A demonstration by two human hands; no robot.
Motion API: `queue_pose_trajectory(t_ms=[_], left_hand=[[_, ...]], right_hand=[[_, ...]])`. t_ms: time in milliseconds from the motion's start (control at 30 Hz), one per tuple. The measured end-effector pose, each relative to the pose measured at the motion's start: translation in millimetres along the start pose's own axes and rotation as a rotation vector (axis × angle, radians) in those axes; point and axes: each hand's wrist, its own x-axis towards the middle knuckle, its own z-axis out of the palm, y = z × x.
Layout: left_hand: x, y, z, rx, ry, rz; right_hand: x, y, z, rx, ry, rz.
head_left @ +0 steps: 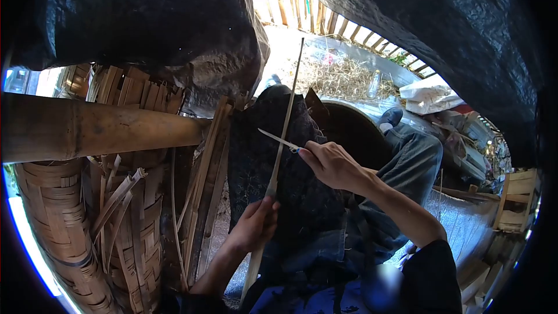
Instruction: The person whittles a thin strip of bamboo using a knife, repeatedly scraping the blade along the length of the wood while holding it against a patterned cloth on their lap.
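My left hand [254, 224] is closed around a long, thin bamboo strip [283, 134], which runs from my lap up and away, tapering to a dark tip. In my right hand [334, 166] is a knife [278, 139], its narrow blade pointing left and crossing over the strip in this view. The fingers of that hand wrap the handle, so most of it is hidden. Under the strip, a dark cloth [256, 168] covers my leg.
To the left stand a woven bamboo basket [52, 215] and upright bamboo slats [206, 192]. A thick bamboo pole [110, 131] crosses above them. Dark sheeting [430, 11] hangs overhead. Dry straw [337, 81] and a clear bottle [374, 84] lie farther out, before a slatted fence [349, 29].
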Motion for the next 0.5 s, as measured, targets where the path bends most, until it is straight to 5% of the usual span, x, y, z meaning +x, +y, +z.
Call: queue_pose_trajectory(t_ms=[500], left_hand=[[21,-20,17,0.637,0.346,0.316]], right_hand=[[4,-8,8,-0.219,-0.144,0.246]])
